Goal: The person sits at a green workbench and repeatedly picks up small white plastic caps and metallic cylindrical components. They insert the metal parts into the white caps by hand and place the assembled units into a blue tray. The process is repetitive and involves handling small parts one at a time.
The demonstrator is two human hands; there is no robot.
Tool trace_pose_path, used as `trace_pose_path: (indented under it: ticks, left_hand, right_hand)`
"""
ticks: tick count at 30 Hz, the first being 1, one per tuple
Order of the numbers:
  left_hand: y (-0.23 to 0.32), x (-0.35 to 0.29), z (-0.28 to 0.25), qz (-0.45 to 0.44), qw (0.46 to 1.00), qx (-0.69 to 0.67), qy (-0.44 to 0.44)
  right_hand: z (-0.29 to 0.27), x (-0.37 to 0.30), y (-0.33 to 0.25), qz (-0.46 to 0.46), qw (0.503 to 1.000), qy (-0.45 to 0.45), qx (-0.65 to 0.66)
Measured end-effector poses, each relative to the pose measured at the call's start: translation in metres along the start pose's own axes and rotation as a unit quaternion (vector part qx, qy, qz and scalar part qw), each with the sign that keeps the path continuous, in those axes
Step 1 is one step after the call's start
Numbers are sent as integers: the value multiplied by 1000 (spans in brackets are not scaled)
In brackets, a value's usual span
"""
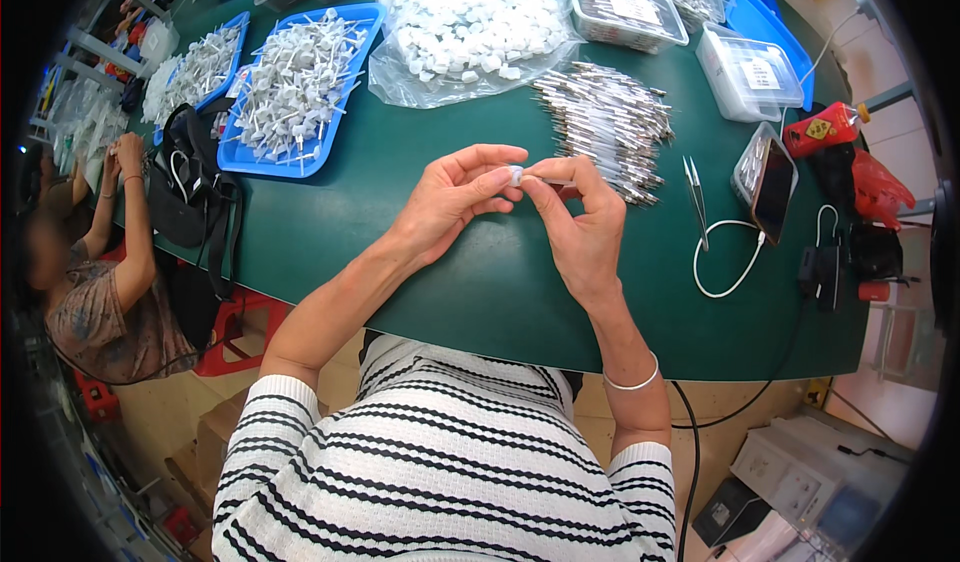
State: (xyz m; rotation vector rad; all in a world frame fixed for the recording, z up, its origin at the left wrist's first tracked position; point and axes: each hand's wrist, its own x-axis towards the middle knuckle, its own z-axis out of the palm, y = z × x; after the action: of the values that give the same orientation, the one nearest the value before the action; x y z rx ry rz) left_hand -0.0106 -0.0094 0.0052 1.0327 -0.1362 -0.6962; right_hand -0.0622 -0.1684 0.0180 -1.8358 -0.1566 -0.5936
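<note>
A small white plastic piece [516, 175] was pinched by the left hand [448, 200] above the smooth green counter [450, 297]; a slim rod [543, 180], mostly hidden, was held between closed fingertips of the right hand [582, 217].

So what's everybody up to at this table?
At a green table, one person's left hand pinches a small white piece; the right hand's thumb and finger meet at its side, though what they may hold is too small to tell. Beyond lie an open clear bag of white pieces and a pile of metal rods. A blue tray of white-headed parts sits to the left, where another person sits.
</note>
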Motion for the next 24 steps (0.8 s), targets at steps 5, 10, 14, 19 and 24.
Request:
trace_pose_path:
  ticks: [5,10,14,19,24]
  left_hand:
    - [1,1,-4,60,997,40,9]
    - [-1,0,-5,95,993,72,14]
    - [0,-2,-4,115,988,106,10]
    - [2,-2,-5,108,987,115,-5]
    - [3,-2,-8,94,989,109,-21]
  right_hand:
    - [-3,-2,1,91,995,-34,36]
    - [-13,3,-10,134,977,-144,-83]
    - [-13,1,-5,88,981,-144,-100]
    - [-12,1,-7,61,988,-119,-77]
    - [-13,1,-6,17,987,-128,-91]
